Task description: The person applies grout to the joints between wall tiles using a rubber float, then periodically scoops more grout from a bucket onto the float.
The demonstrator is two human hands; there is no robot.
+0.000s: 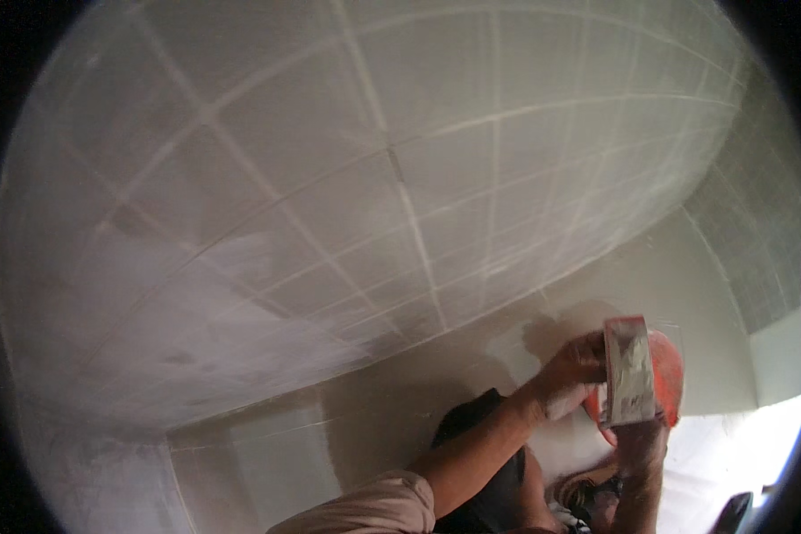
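Note:
My left hand [571, 372] reaches in from the lower middle, fingers bent closed at the left edge of a flat rectangular float [630, 374] with a reddish rim. Pale, wet-looking paste is smeared over the float's face. At its bottom edge my right hand [641, 440] is closed around it. Directly behind the float is a round red bowl [667, 378], partly covered by it and by my hands. Whether the left fingers grip the float or the bowl's rim is hidden.
A large wall of grey tiles [311, 191] with pale joint lines and whitish smears fills the upper view. Below it runs a tiled floor [374, 436] with damp-looking patches. Another tiled wall [756, 196] closes the right side. My dark-clothed leg [472, 414] is beneath my left arm.

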